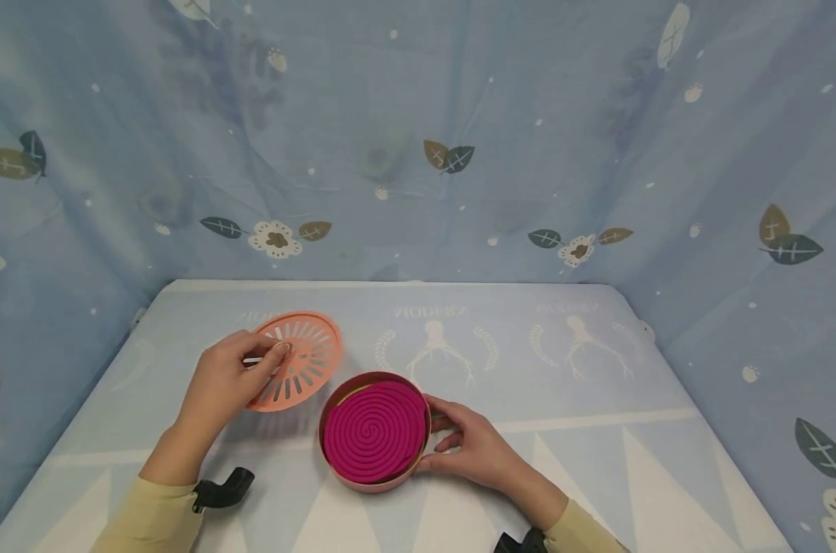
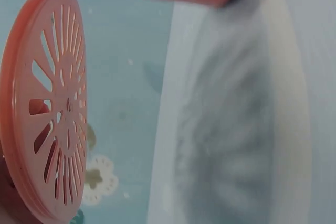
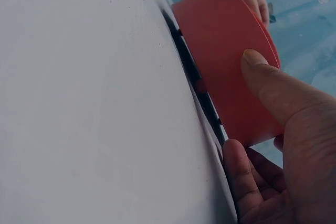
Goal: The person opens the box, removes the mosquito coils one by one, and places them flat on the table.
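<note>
A slotted, round salmon-pink lid (image 1: 331, 342) is held tilted above the table, its knob pinched between the thumb and fingers of my left hand (image 1: 220, 380). In the left wrist view the lid (image 2: 68, 103) stands nearly on edge, hiding most of that hand. Right of it, a round pink box (image 1: 375, 486) sits on the table without its cover. Inside lies a magenta mosquito coil (image 1: 373, 432), spiral side up. My right hand (image 1: 473, 449) holds the box's right side; in the right wrist view its thumb presses the box's outer wall (image 3: 220, 45).
A pale patterned cloth covers the table (image 1: 584, 476). Blue fabric (image 1: 376, 100) with leaf and flower prints hangs behind and on both sides. Black wrist mounts (image 1: 224, 490) stick out from both sleeves.
</note>
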The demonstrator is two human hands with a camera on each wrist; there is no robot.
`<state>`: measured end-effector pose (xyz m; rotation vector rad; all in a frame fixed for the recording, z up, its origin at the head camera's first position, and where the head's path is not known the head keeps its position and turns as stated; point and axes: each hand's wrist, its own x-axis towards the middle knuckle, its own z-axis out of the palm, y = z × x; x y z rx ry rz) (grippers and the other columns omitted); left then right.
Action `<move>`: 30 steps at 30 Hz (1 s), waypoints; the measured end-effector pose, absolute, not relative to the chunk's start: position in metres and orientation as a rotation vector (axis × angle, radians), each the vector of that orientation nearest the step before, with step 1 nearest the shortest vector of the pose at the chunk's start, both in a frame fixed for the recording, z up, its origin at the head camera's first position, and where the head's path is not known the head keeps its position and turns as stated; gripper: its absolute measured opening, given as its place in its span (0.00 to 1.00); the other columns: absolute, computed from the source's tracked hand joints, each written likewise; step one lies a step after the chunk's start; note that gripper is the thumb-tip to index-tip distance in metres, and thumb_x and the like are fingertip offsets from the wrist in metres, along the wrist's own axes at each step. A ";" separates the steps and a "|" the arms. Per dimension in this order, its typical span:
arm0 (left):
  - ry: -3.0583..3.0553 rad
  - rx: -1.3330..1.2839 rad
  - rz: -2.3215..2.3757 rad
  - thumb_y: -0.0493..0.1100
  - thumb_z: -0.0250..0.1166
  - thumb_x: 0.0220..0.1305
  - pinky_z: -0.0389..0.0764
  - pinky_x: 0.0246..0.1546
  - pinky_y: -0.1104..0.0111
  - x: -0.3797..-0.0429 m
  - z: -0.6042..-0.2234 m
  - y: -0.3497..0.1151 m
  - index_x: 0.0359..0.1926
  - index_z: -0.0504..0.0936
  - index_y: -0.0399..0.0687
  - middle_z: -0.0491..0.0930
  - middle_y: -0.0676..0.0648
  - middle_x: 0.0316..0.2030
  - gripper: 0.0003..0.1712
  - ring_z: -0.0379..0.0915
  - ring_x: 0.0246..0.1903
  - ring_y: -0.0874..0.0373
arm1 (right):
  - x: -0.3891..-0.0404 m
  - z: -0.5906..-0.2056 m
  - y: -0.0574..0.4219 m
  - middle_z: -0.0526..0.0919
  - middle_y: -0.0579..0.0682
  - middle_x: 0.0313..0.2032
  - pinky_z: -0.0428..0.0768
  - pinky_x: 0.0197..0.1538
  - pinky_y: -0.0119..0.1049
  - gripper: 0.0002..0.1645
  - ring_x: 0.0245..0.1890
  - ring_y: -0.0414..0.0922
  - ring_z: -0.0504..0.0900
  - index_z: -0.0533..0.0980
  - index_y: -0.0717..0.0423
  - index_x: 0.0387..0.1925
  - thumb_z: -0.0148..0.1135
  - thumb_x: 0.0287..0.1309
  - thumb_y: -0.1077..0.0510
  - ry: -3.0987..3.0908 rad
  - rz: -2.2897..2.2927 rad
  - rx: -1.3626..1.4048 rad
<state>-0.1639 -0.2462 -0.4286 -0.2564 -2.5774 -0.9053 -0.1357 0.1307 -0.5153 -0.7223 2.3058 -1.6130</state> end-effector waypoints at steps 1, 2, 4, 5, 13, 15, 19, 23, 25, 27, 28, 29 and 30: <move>-2.591 -0.232 -0.913 0.52 0.67 0.66 0.87 0.40 0.56 -0.165 -0.430 -0.250 0.36 0.87 0.54 0.80 0.55 0.34 0.10 0.80 0.37 0.56 | -0.136 -0.517 0.131 0.76 0.43 0.58 0.87 0.42 0.35 0.54 0.49 0.42 0.81 0.64 0.43 0.72 0.81 0.43 0.48 2.301 -1.618 -0.727; -2.605 -0.208 -0.917 0.53 0.66 0.66 0.86 0.41 0.55 -0.165 -0.431 -0.253 0.37 0.87 0.53 0.80 0.55 0.34 0.11 0.80 0.38 0.55 | -0.137 -0.519 0.132 0.76 0.43 0.58 0.87 0.42 0.35 0.54 0.49 0.42 0.81 0.64 0.43 0.72 0.81 0.43 0.47 2.296 -1.620 -0.731; -2.626 -0.172 -0.918 0.55 0.66 0.67 0.86 0.41 0.54 -0.166 -0.434 -0.259 0.38 0.87 0.51 0.80 0.53 0.35 0.13 0.81 0.39 0.52 | -0.137 -0.521 0.133 0.76 0.45 0.58 0.87 0.42 0.35 0.54 0.49 0.42 0.81 0.64 0.44 0.72 0.80 0.44 0.46 2.284 -1.630 -0.749; -2.636 -0.159 -0.918 0.55 0.65 0.67 0.86 0.41 0.52 -0.167 -0.436 -0.262 0.39 0.87 0.50 0.80 0.51 0.36 0.15 0.81 0.39 0.51 | -0.138 -0.522 0.133 0.76 0.45 0.59 0.87 0.42 0.35 0.55 0.50 0.42 0.81 0.63 0.44 0.72 0.80 0.44 0.46 2.282 -1.631 -0.753; -2.695 -0.055 -0.882 0.57 0.62 0.68 0.81 0.43 0.47 -0.173 -0.441 -0.283 0.44 0.86 0.43 0.81 0.44 0.39 0.22 0.79 0.44 0.43 | -0.139 -0.520 0.134 0.77 0.43 0.58 0.87 0.43 0.35 0.54 0.50 0.42 0.81 0.63 0.41 0.73 0.80 0.45 0.45 2.290 -1.619 -0.754; -2.715 -0.021 -0.866 0.58 0.62 0.68 0.80 0.42 0.47 -0.173 -0.443 -0.288 0.44 0.86 0.42 0.82 0.42 0.40 0.23 0.79 0.44 0.42 | -0.139 -0.521 0.134 0.76 0.43 0.58 0.87 0.42 0.35 0.54 0.50 0.42 0.81 0.63 0.42 0.73 0.80 0.45 0.45 2.286 -1.619 -0.759; -2.738 0.021 -0.851 0.59 0.61 0.68 0.80 0.39 0.49 -0.173 -0.444 -0.296 0.45 0.85 0.41 0.83 0.40 0.40 0.25 0.78 0.43 0.43 | -0.140 -0.520 0.134 0.76 0.44 0.59 0.87 0.42 0.35 0.55 0.50 0.42 0.81 0.63 0.43 0.73 0.80 0.44 0.45 2.287 -1.621 -0.776; -2.769 0.059 -0.847 0.60 0.60 0.69 0.79 0.39 0.49 -0.175 -0.445 -0.302 0.47 0.84 0.39 0.82 0.38 0.42 0.27 0.76 0.43 0.43 | -0.141 -0.519 0.134 0.76 0.43 0.59 0.87 0.42 0.35 0.55 0.50 0.42 0.81 0.63 0.42 0.73 0.80 0.44 0.45 2.294 -1.621 -0.773; -2.798 0.087 -0.837 0.61 0.59 0.69 0.79 0.40 0.48 -0.175 -0.446 -0.305 0.49 0.83 0.38 0.82 0.36 0.44 0.30 0.76 0.44 0.41 | -0.141 -0.519 0.134 0.76 0.42 0.59 0.87 0.43 0.35 0.54 0.50 0.42 0.80 0.64 0.40 0.72 0.80 0.44 0.44 2.289 -1.619 -0.758; -2.820 0.113 -0.832 0.62 0.59 0.69 0.78 0.41 0.46 -0.174 -0.448 -0.307 0.50 0.83 0.37 0.81 0.34 0.45 0.31 0.75 0.45 0.40 | -0.140 -0.519 0.134 0.76 0.42 0.58 0.87 0.43 0.35 0.54 0.50 0.42 0.81 0.63 0.40 0.72 0.80 0.44 0.45 2.284 -1.618 -0.752; -2.830 0.123 -0.827 0.62 0.58 0.69 0.78 0.41 0.45 -0.174 -0.449 -0.308 0.50 0.83 0.36 0.81 0.34 0.45 0.31 0.75 0.45 0.39 | -0.140 -0.519 0.134 0.77 0.42 0.58 0.87 0.43 0.36 0.54 0.50 0.41 0.81 0.63 0.40 0.72 0.80 0.44 0.45 2.284 -1.617 -0.750; -2.837 0.136 -0.824 0.62 0.58 0.69 0.78 0.41 0.45 -0.174 -0.450 -0.309 0.51 0.82 0.36 0.81 0.34 0.46 0.32 0.75 0.45 0.39 | -0.140 -0.520 0.134 0.77 0.42 0.58 0.87 0.42 0.36 0.55 0.50 0.42 0.81 0.63 0.40 0.73 0.80 0.44 0.45 2.284 -1.619 -0.754; -2.839 0.144 -0.823 0.62 0.58 0.69 0.78 0.40 0.45 -0.174 -0.451 -0.310 0.50 0.82 0.36 0.80 0.33 0.46 0.32 0.75 0.45 0.39 | -0.140 -0.520 0.134 0.76 0.43 0.58 0.87 0.42 0.36 0.55 0.50 0.42 0.81 0.63 0.41 0.73 0.80 0.44 0.45 2.287 -1.619 -0.761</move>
